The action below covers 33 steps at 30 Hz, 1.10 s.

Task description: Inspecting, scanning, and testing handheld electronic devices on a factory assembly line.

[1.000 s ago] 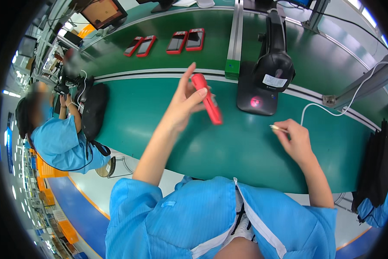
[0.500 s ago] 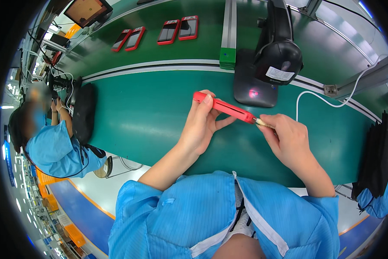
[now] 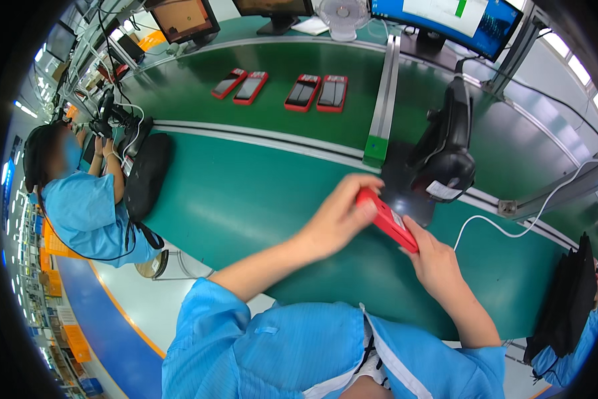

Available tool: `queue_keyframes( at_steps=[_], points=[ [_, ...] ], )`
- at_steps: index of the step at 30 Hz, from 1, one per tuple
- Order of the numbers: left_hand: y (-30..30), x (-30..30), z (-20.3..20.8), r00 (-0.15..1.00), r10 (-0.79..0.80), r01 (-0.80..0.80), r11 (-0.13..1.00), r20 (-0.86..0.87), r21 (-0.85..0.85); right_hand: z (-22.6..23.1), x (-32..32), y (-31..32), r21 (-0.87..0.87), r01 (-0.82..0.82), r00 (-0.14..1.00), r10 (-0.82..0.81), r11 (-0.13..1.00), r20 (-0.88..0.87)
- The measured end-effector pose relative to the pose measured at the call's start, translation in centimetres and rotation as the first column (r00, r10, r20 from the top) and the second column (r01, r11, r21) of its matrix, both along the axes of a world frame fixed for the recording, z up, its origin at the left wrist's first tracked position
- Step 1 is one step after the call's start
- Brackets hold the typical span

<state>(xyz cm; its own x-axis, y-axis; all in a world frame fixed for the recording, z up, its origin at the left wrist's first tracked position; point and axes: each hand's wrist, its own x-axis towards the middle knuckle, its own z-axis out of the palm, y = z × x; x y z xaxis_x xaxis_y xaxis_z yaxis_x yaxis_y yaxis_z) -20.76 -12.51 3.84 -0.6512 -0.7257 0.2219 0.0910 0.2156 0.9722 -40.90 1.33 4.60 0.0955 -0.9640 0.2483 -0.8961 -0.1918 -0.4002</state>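
A red handheld device (image 3: 387, 223), slim and box-shaped, is tilted in front of me over the green tabletop, with a pale label on the side that shows. My left hand (image 3: 339, 218) is closed on its upper left end, thumb against the near side. At the lower right end, the fingers of my right hand (image 3: 434, 263) grip it. No small pale piece can be made out at my right fingertips. Just behind the device stands a black barcode scanner (image 3: 445, 159) on a dark stand base (image 3: 415, 206).
Several red-cased devices (image 3: 303, 93) lie on the green shelf (image 3: 179, 103) beyond a metal rail. A white cable (image 3: 492, 223) curves at the right. Monitors (image 3: 445, 16) and a fan (image 3: 343, 16) stand behind. At left, a co-worker (image 3: 79, 206) sits near a black bag (image 3: 149, 176).
The device has shifted rightward and turned, so its labelled side shows. My right hand has gone from pinching a small pale piece at its end to gripping the device. The view has tilted up.
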Motion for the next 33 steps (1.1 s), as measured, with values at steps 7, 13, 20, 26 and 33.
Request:
queue_keyframes(
  at_steps=[7,13,20,26,33],
  points=[
    [-19.3,-4.6,1.1,0.517,0.713,-0.069,0.586,0.473,-0.808,-3.3,-5.4,-1.9,-0.141,-0.073,0.951,0.026,0.987,-0.309],
    [-24.4,-8.8,-0.8,0.171,0.733,0.176,0.635,0.658,-0.753,-4.1,-5.7,-1.9,-0.194,-0.066,0.899,-0.026,0.979,-0.437],
    [-24.7,-9.8,-1.4,0.175,0.682,0.214,0.677,0.710,-0.704,-2.7,-4.8,-1.0,-0.161,-0.042,0.983,0.012,0.986,-0.185],
    [-23.3,-7.2,-0.4,0.442,0.573,0.076,0.742,0.690,-0.665,0.2,-2.5,0.6,0.583,-0.416,0.826,0.023,0.698,0.562],
    [-15.0,-1.1,1.3,0.984,-0.001,0.091,0.863,-0.180,0.498,0.0,-2.3,1.1,0.654,-0.417,0.865,0.054,0.631,0.499]
  ],
)
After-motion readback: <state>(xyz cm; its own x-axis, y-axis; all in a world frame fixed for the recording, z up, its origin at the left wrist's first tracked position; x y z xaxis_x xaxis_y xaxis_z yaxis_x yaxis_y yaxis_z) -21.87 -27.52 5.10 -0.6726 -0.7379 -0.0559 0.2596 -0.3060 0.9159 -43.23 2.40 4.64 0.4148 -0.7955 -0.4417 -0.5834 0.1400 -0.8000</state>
